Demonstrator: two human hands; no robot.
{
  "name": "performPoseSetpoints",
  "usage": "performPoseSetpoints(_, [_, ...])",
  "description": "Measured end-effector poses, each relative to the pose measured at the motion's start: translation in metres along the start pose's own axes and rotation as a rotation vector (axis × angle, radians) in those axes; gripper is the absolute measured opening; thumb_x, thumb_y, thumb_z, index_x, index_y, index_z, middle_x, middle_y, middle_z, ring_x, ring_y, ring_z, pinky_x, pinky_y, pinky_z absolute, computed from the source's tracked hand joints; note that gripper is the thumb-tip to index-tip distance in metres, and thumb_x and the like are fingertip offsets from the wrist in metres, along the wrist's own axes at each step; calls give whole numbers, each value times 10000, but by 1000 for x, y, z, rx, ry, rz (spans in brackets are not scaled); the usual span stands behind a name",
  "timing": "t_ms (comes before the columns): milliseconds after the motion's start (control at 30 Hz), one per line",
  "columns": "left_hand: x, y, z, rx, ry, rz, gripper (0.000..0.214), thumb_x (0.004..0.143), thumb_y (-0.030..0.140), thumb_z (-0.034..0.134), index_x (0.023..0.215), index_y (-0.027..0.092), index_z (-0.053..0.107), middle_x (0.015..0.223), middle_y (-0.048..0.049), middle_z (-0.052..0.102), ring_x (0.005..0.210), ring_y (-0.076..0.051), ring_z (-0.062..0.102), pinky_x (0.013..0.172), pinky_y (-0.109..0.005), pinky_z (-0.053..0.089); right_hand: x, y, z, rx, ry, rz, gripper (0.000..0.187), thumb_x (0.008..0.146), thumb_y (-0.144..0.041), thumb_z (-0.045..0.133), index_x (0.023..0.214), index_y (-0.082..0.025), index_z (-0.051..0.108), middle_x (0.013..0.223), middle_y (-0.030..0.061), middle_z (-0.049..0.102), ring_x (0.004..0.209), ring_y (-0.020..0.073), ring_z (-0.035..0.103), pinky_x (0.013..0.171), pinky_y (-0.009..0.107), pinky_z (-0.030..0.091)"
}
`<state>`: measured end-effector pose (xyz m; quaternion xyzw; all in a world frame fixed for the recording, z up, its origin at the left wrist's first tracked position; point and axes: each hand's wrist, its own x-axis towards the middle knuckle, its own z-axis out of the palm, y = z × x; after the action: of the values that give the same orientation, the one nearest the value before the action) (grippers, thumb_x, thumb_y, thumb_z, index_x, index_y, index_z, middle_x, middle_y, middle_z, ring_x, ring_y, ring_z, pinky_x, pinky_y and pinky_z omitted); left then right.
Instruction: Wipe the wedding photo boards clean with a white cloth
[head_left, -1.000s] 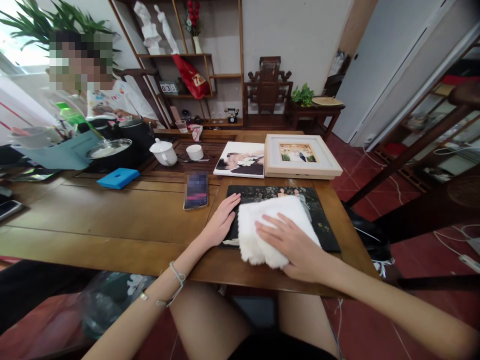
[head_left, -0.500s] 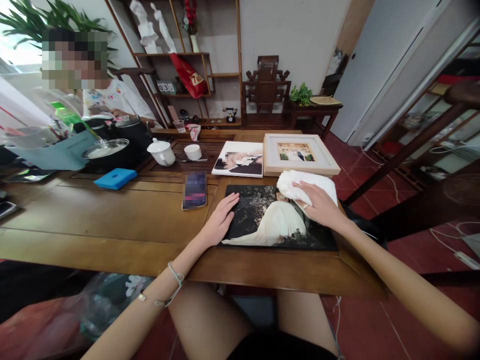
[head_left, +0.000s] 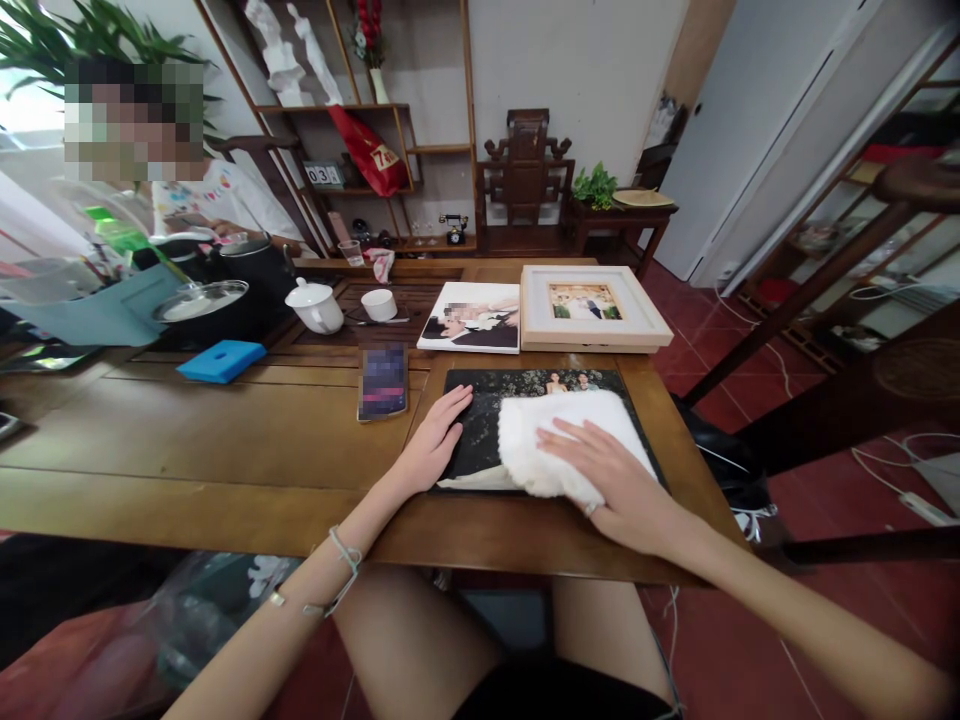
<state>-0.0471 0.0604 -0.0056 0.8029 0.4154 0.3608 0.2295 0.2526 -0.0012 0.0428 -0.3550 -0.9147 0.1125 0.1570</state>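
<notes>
A dark wedding photo lay flat on the wooden table, straight in front of the person and close to the near edge, towards the table's right end. It looked longer from left to right, so its long side ran across the person's body and its short sides pointed away. The left hand was palm down at the left short side, fingers stretched out and close together, reaching onto the photo and holding nothing. The right hand lay on a fluffy white cloth spread over the middle and right part of the photo; its fingers were slightly parted and flat on the cloth, but whether the thumb pinched the near edge could not be told. The left hand was thus the one directly at the photo, while the cloth lay between the right hand and the picture. Between left hand and cloth ran a bare dark strip of the photo, with a pale trailing shape along its near edge; beyond the cloth, two small figures showed near the far edge. Past that far side, well apart from the hands, stood a white-edged print and a framed picture, side by side, and a phone lay to the left hand's left.
</notes>
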Motion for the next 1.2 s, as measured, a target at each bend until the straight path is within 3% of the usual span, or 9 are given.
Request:
performPoseSetpoints(200, [-1, 0, 1, 1, 6, 10, 437, 974, 252, 367, 1400, 229, 463, 1509, -92, 414, 1428, -230, 321, 1201, -517, 209, -1, 51, -6, -118, 163, 223, 544, 880, -229, 453, 1422, -209, 409, 1475, 86, 456, 1398, 258, 341, 1142, 526, 265])
performPoseSetpoints(467, [0, -1, 2, 7, 10, 7, 434, 975, 260, 362, 1393, 220, 472, 1504, -98, 419, 1428, -234, 320, 1200, -517, 211, 38, 79, -4, -242, 164, 329, 537, 872, -258, 452, 1386, -99, 466, 1446, 148, 481, 1379, 324, 356, 1129, 537, 268])
performPoseSetpoints(600, [0, 0, 1, 1, 5, 1, 437, 972, 266, 369, 1397, 238, 467, 1510, -82, 415, 1429, -238, 317, 1201, -519, 205, 68, 69, -2, -181, 105, 258, 555, 844, -233, 453, 1387, -121, 475, 1464, 122, 462, 1384, 312, 348, 1136, 539, 242])
performPoseSetpoints(700, [0, 1, 1, 9, -5, -14, 441, 973, 263, 364, 1401, 225, 462, 1510, -95, 412, 1431, -234, 315, 1201, -513, 208, 74, 44, 2, -117, 50, 154, 631, 771, -190, 483, 1398, -127, 463, 1474, 114, 452, 1396, 305, 325, 1147, 548, 203])
performPoseSetpoints(833, [0, 1, 0, -1, -11, -22, 439, 968, 258, 372, 1393, 218, 475, 1503, -102, 421, 1429, -240, 320, 1196, -509, 227, 51, 1, 6, -4, -66, -94, 809, 620, -108, 488, 1425, -147, 427, 1509, 91, 407, 1431, 274, 248, 1159, 545, 163])
performPoseSetpoints(933, [0, 1, 0, -13, 1, -10, 440, 965, 251, 378, 1394, 236, 475, 1503, -84, 425, 1429, -236, 321, 1198, -505, 224, 29, -8, 2, 72, -110, -157, 845, 601, -81, 478, 1436, -196, 412, 1524, 57, 387, 1438, 245, 233, 1160, 532, 181])
performPoseSetpoints(1067, [0, 1, 1, -14, 10, -3, 438, 968, 249, 375, 1393, 231, 476, 1506, -88, 421, 1426, -236, 324, 1200, -508, 214, 23, 33, -7, 36, 25, 10, 673, 760, -123, 479, 1425, -209, 426, 1469, 77, 466, 1399, 240, 333, 1145, 521, 243])
performPoseSetpoints(1200, [0, 0, 2, -5, 10, 5, 440, 970, 249, 371, 1398, 215, 468, 1504, -102, 418, 1429, -226, 319, 1200, -507, 215, 40, 91, -13, -38, 233, 247, 468, 893, -318, 463, 1334, -174, 531, 1375, 127, 560, 1301, 301, 466, 1080, 537, 346])
